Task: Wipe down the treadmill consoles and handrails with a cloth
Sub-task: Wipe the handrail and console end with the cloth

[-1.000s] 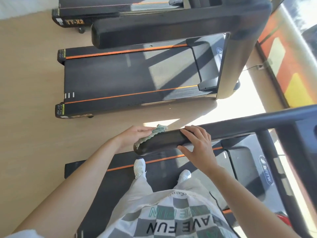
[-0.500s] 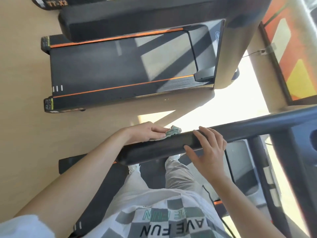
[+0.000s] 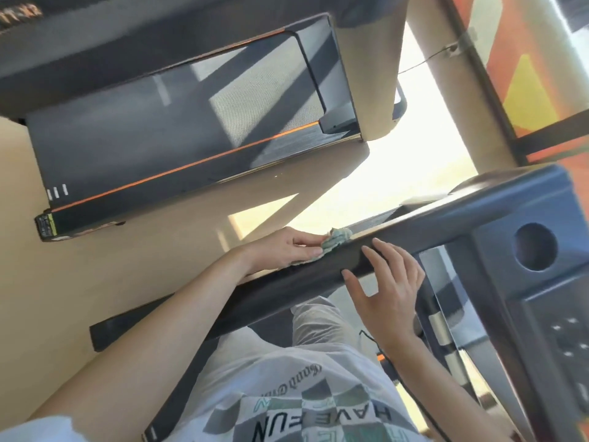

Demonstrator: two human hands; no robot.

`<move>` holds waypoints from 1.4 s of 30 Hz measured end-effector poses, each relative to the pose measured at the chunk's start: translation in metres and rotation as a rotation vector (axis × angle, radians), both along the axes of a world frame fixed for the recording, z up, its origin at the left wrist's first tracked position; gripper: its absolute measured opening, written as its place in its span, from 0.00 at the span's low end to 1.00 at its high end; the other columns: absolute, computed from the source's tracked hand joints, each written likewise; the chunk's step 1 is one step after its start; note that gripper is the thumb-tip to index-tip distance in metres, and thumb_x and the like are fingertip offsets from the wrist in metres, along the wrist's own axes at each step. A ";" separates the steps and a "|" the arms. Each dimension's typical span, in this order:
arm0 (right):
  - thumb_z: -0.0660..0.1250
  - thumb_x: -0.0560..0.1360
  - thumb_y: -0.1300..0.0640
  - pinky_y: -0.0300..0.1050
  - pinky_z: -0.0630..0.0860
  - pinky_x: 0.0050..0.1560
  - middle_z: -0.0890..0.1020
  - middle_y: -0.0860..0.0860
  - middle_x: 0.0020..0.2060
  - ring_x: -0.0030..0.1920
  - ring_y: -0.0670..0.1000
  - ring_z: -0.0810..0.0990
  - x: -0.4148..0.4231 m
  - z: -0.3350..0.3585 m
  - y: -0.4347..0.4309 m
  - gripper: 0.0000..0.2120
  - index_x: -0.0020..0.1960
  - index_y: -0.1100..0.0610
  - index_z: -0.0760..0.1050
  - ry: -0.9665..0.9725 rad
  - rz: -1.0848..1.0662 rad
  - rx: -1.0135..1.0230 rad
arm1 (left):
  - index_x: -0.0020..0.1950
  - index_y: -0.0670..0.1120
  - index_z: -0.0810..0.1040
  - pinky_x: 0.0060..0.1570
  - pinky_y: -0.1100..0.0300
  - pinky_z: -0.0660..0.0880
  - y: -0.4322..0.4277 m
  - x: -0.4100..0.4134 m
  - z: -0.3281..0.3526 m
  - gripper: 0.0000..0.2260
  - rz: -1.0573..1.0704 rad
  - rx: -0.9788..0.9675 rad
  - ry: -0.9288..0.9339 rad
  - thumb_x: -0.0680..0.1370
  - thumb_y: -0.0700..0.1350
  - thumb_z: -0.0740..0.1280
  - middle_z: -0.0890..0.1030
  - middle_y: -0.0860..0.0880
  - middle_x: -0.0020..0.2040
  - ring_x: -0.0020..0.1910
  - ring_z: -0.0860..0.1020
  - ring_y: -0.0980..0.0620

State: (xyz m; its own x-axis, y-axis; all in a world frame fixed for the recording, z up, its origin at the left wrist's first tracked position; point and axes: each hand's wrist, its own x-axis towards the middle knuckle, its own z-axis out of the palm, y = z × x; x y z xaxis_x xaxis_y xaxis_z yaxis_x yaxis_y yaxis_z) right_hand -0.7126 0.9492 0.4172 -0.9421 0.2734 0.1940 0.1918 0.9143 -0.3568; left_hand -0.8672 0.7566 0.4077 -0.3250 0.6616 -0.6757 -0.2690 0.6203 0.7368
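A black handrail [image 3: 296, 275] of the treadmill I stand on runs from lower left to upper right across the view. My left hand [image 3: 280, 248] presses a small greenish cloth [image 3: 334, 242] against the rail's far side, fingers fairly straight over it. My right hand [image 3: 385, 282] rests on the rail's near side with its fingers spread and straight, holding nothing. The dark console [image 3: 538, 282] with a round cup hole [image 3: 535, 247] and buttons is at the right.
A second treadmill [image 3: 178, 129] with orange deck stripes lies beyond on the tan floor [image 3: 127, 260], its own rail across the top. A window frame with orange and yellow panels [image 3: 522, 90] is at the upper right. A black cord [image 3: 411, 393] hangs by my right forearm.
My left hand has slid the cloth along the rail from its free end toward the console. My right hand moved the same way, and the view swung closer to the console.
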 end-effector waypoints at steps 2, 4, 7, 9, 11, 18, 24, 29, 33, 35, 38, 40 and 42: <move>0.73 0.75 0.44 0.51 0.62 0.69 0.81 0.53 0.62 0.64 0.57 0.76 0.000 -0.001 0.003 0.20 0.59 0.58 0.83 -0.004 0.010 -0.019 | 0.74 0.58 0.74 0.52 0.77 0.66 0.014 -0.002 0.002 0.17 -0.010 0.012 0.013 0.84 0.52 0.64 0.74 0.67 0.63 0.55 0.72 0.73; 0.71 0.76 0.42 0.50 0.60 0.70 0.81 0.53 0.62 0.64 0.56 0.76 0.000 -0.002 0.004 0.20 0.59 0.57 0.83 -0.017 0.007 -0.036 | 0.75 0.57 0.74 0.56 0.72 0.67 0.023 -0.003 0.003 0.18 -0.013 0.010 0.021 0.84 0.53 0.64 0.75 0.65 0.64 0.57 0.73 0.71; 0.70 0.76 0.41 0.51 0.62 0.69 0.81 0.52 0.62 0.63 0.56 0.76 -0.003 -0.002 0.006 0.20 0.58 0.56 0.83 -0.015 0.011 -0.063 | 0.73 0.55 0.76 0.67 0.58 0.71 0.025 -0.003 0.001 0.19 0.009 0.001 0.004 0.83 0.55 0.67 0.78 0.59 0.68 0.63 0.77 0.62; 0.70 0.76 0.40 0.51 0.62 0.67 0.81 0.52 0.61 0.63 0.56 0.76 -0.006 0.000 0.009 0.20 0.57 0.56 0.83 -0.011 0.025 -0.072 | 0.72 0.57 0.78 0.70 0.52 0.73 0.019 -0.001 -0.002 0.19 0.034 -0.013 0.006 0.81 0.55 0.69 0.80 0.59 0.67 0.64 0.79 0.59; 0.70 0.76 0.41 0.50 0.62 0.68 0.80 0.54 0.62 0.63 0.57 0.75 -0.008 0.002 0.012 0.20 0.58 0.56 0.83 -0.010 0.013 -0.084 | 0.69 0.60 0.78 0.71 0.52 0.72 0.015 0.002 -0.004 0.18 0.056 -0.022 0.044 0.79 0.56 0.71 0.80 0.62 0.66 0.64 0.78 0.60; 0.71 0.72 0.35 0.60 0.59 0.74 0.70 0.59 0.73 0.74 0.62 0.64 -0.020 0.011 0.051 0.34 0.69 0.57 0.75 -0.060 -0.286 -0.062 | 0.70 0.60 0.73 0.67 0.71 0.68 0.046 0.001 0.000 0.23 0.061 0.074 0.101 0.79 0.43 0.73 0.76 0.69 0.65 0.66 0.74 0.70; 0.72 0.73 0.40 0.62 0.61 0.74 0.69 0.58 0.74 0.76 0.59 0.65 -0.010 0.011 0.070 0.32 0.70 0.58 0.74 -0.084 -0.340 -0.142 | 0.77 0.50 0.72 0.72 0.60 0.70 0.095 -0.017 0.003 0.25 -0.022 0.182 0.100 0.80 0.44 0.72 0.77 0.57 0.71 0.69 0.75 0.62; 0.70 0.74 0.39 0.64 0.63 0.73 0.69 0.57 0.74 0.76 0.58 0.66 -0.008 0.013 0.071 0.31 0.70 0.57 0.74 -0.085 -0.368 -0.174 | 0.75 0.52 0.73 0.72 0.56 0.70 0.138 -0.028 -0.001 0.21 -0.022 0.271 0.001 0.83 0.43 0.68 0.79 0.58 0.69 0.68 0.76 0.59; 0.70 0.73 0.39 0.64 0.64 0.73 0.69 0.56 0.75 0.76 0.57 0.65 -0.011 0.016 0.072 0.31 0.70 0.57 0.75 -0.094 -0.371 -0.198 | 0.72 0.58 0.75 0.72 0.55 0.71 0.168 -0.040 -0.005 0.19 -0.039 0.293 -0.051 0.83 0.44 0.68 0.80 0.60 0.66 0.67 0.78 0.60; 0.71 0.73 0.39 0.64 0.66 0.72 0.70 0.56 0.74 0.76 0.57 0.65 -0.011 0.018 0.073 0.31 0.70 0.56 0.75 -0.093 -0.369 -0.221 | 0.72 0.59 0.75 0.72 0.55 0.72 0.182 -0.045 -0.007 0.19 -0.064 0.311 -0.066 0.82 0.45 0.69 0.80 0.60 0.66 0.67 0.78 0.59; 0.74 0.73 0.42 0.60 0.68 0.73 0.69 0.54 0.75 0.77 0.55 0.64 -0.009 0.020 0.076 0.31 0.70 0.56 0.75 -0.107 -0.355 -0.251 | 0.74 0.55 0.75 0.68 0.61 0.73 0.200 -0.051 -0.009 0.20 -0.106 0.334 -0.055 0.82 0.45 0.69 0.81 0.58 0.66 0.66 0.78 0.60; 0.76 0.73 0.44 0.57 0.67 0.75 0.68 0.54 0.76 0.78 0.55 0.63 -0.007 0.020 0.077 0.31 0.71 0.57 0.75 -0.117 -0.344 -0.248 | 0.74 0.54 0.75 0.65 0.63 0.74 0.210 -0.054 -0.010 0.21 -0.117 0.347 -0.052 0.81 0.44 0.70 0.82 0.57 0.65 0.64 0.79 0.60; 0.76 0.73 0.45 0.53 0.64 0.76 0.68 0.54 0.76 0.78 0.55 0.62 -0.006 0.019 0.077 0.31 0.71 0.56 0.74 -0.123 -0.338 -0.239 | 0.73 0.54 0.76 0.66 0.59 0.75 0.219 -0.058 -0.011 0.21 -0.123 0.358 -0.052 0.81 0.44 0.71 0.83 0.56 0.64 0.64 0.80 0.58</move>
State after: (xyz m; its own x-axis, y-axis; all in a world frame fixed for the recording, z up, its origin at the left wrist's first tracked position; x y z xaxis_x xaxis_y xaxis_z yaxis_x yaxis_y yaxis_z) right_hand -0.7187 1.0258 0.4367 -0.8042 0.5940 -0.0201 0.5205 0.6875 -0.5064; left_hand -0.9248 0.9757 0.3965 -0.1998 0.8909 -0.4079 -0.2517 0.3557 0.9001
